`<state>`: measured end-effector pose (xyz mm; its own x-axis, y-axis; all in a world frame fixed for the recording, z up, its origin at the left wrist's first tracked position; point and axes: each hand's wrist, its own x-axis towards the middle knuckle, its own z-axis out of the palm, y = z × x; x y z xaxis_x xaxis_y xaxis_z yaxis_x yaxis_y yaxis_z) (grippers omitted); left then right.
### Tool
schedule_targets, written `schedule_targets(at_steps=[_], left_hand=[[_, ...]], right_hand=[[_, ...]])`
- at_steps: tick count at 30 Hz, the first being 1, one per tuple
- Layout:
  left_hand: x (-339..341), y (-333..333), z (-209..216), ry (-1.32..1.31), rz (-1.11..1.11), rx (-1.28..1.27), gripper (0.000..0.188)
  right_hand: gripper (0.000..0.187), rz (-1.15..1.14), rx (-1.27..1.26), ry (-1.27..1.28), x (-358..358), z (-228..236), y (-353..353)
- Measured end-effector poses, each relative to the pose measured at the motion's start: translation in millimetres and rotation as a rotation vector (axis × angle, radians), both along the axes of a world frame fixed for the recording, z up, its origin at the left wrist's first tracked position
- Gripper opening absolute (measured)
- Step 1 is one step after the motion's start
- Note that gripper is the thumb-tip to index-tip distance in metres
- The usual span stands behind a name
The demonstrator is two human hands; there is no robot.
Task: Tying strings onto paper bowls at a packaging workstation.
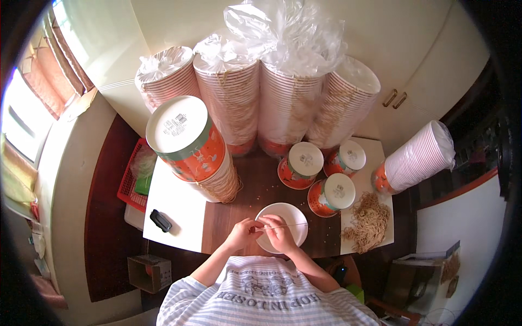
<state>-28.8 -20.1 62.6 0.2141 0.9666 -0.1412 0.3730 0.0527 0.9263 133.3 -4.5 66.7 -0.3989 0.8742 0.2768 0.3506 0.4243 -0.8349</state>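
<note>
My left hand (243, 234) and my right hand (279, 236) meet over the near edge of the table, fingers pinched close together. Between them runs a thin tan cord (296, 224), its loose end sticking out to the right. Under the hands sits a white paper bucket (296, 211), mouth up, its inside facing me; the hands cover part of it. To the right lies a tangled pile of similar tan cords (368, 221). Three orange-and-green paper buckets stand upside down beyond it, the nearest bucket (340, 191) close to the pile.
Tall plastic-wrapped bucket stacks (225, 92) line the back. At left, an upside-down bucket (185, 130) tops a stack with cords round it. A black tray-like object (160, 220) lies on the left white panel. Another wrapped stack (418, 157) leans at right. A red basket (130, 182) is beyond the left edge.
</note>
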Motion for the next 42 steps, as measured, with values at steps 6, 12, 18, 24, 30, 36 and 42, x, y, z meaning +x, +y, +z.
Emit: schedule_targets(at_steps=[6, 12, 18, 24, 30, 36, 42], left_hand=[[1.6, 1.9, 1.0, 0.030, 0.018, 0.087, 0.018], [-10.0, -1.9, -4.2, -0.068, -0.006, -0.080, 0.014], [-13.4, -1.6, -19.1, -0.318, -0.031, -0.128, 0.013], [-14.3, -1.5, -17.6, -0.354, -0.032, -0.183, 0.014], [-16.0, 1.1, -12.6, -0.378, 0.129, -0.227, 0.011], [-17.4, -1.3, -22.3, -0.469, 0.153, -0.222, 0.008], [-19.6, -1.1, -12.5, -0.064, 0.118, -0.132, 0.013]], right_hand=[[0.022, 0.030, -0.019, 0.029, 1.5, -3.3, 6.7], [0.018, 0.043, -0.148, -0.023, 3.3, -10.2, 2.9], [0.012, 0.020, -0.121, -0.060, 1.1, -12.6, 4.6], [0.006, -0.005, -0.162, -0.073, 1.1, -12.7, 3.5], [0.004, 0.003, -0.137, -0.131, 1.9, -0.6, -5.9], [0.007, 0.104, 0.078, -0.255, -19.3, -7.4, -28.4], [0.015, -0.041, 0.023, -0.221, -17.4, -7.1, -21.3]])
